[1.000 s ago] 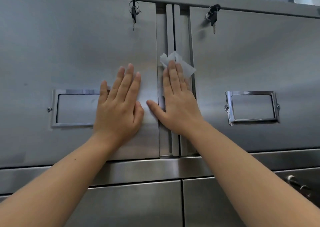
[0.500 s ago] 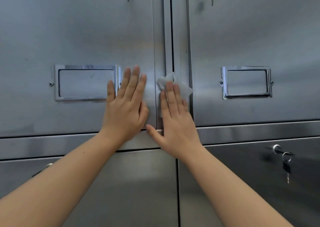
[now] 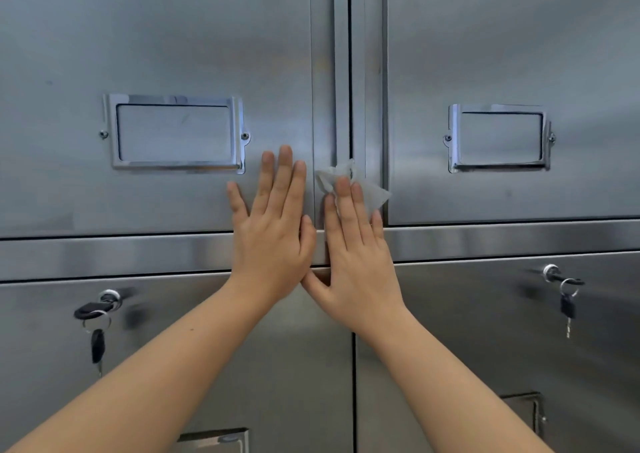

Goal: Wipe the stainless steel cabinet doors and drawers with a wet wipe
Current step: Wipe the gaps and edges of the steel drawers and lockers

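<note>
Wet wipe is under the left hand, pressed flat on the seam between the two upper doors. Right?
Not quite: the head view shows the wet wipe under the right hand, pressed flat on the seam between the two upper doors. The left hand lies flat on bare steel beside it.

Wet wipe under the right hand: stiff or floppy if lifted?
Probably floppy: the wet wipe shows crumpled, folded edges past the right hand. Likely very light, since straight fingers alone pin it against the upright cabinet.
</note>
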